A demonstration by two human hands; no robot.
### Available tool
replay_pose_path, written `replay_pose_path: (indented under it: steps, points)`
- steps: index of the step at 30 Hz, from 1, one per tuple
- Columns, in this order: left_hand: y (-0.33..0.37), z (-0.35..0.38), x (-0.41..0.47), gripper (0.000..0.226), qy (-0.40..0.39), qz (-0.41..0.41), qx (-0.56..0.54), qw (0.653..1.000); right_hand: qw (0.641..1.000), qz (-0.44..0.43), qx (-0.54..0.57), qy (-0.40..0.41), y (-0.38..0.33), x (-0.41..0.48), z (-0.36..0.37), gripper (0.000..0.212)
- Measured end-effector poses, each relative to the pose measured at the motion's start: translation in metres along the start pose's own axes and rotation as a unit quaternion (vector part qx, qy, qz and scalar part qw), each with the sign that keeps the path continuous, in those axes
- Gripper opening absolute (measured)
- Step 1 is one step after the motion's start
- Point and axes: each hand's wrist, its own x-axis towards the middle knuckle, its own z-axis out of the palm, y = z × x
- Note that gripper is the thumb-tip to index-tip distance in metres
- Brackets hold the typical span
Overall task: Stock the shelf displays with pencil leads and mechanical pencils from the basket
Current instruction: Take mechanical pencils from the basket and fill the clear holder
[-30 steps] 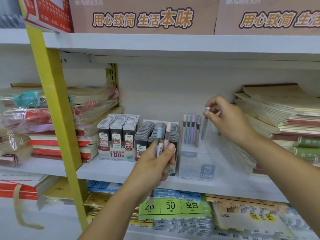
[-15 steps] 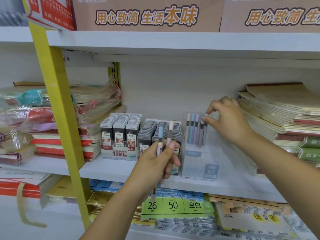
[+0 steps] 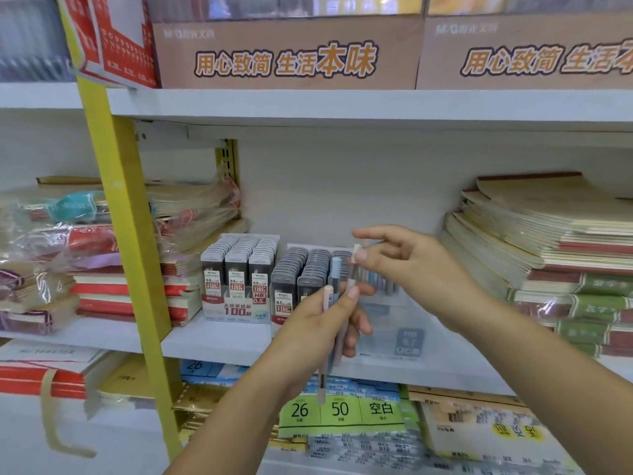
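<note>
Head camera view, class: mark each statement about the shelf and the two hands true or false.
1. The left hand grips a bunch of mechanical pencils. True.
2. The right hand lies flat on the notebook stack. False: it is in front of the shelf, pinching the top of a raised pencil in that bunch.
3. The pencil lead boxes stand left of the clear display box. True.
4. The clear display box holds no pencils. False: a few pastel pencils stand at its back.
</note>
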Motion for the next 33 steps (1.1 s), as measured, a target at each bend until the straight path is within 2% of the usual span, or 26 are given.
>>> replay_pose_path:
  steps: [3, 6, 8, 10, 14, 17, 19, 28, 33]
  points:
    - [-0.002, 0.002, 0.002, 0.033, -0.005, -0.01, -0.004, 1.0, 0.999, -0.006, 0.012, 0.034, -0.002, -0.001, 0.002, 0.016]
    - [-0.003, -0.003, 0.003, 0.038, -0.009, -0.035, -0.003, 0.999, 0.991, -0.027, 0.059, 0.117, -0.004, 0.003, -0.006, 0.013]
    - [-0.003, -0.007, 0.001, 0.032, 0.0, -0.046, 0.005, 0.999, 0.977, -0.06, 0.093, 0.184, -0.006, 0.008, -0.019, 0.014]
    - [-0.004, -0.011, 0.0, 0.027, 0.01, -0.042, 0.038, 0.998, 0.97, -0.086, 0.082, 0.213, -0.006, 0.014, -0.031, 0.014]
    - [-0.008, -0.017, 0.001, 0.026, 0.03, -0.033, 0.079, 0.996, 0.968, -0.117, 0.03, 0.218, 0.004, 0.026, -0.042, 0.018]
    - [-0.01, -0.021, 0.001, 0.025, 0.042, -0.033, 0.075, 0.996, 0.964, -0.12, -0.111, 0.208, 0.017, 0.035, -0.038, 0.024]
    - [-0.011, -0.023, 0.002, 0.025, 0.044, -0.037, 0.069, 0.996, 0.964, -0.104, -0.162, 0.184, 0.026, 0.04, -0.03, 0.025]
    - [-0.015, -0.027, 0.005, 0.025, 0.048, -0.039, 0.057, 0.996, 0.963, -0.088, -0.225, 0.117, 0.051, 0.049, -0.017, 0.01]
    - [-0.018, -0.029, 0.005, 0.025, 0.044, -0.041, 0.053, 0.997, 0.959, -0.077, -0.25, 0.112, 0.054, 0.054, -0.016, 0.017]
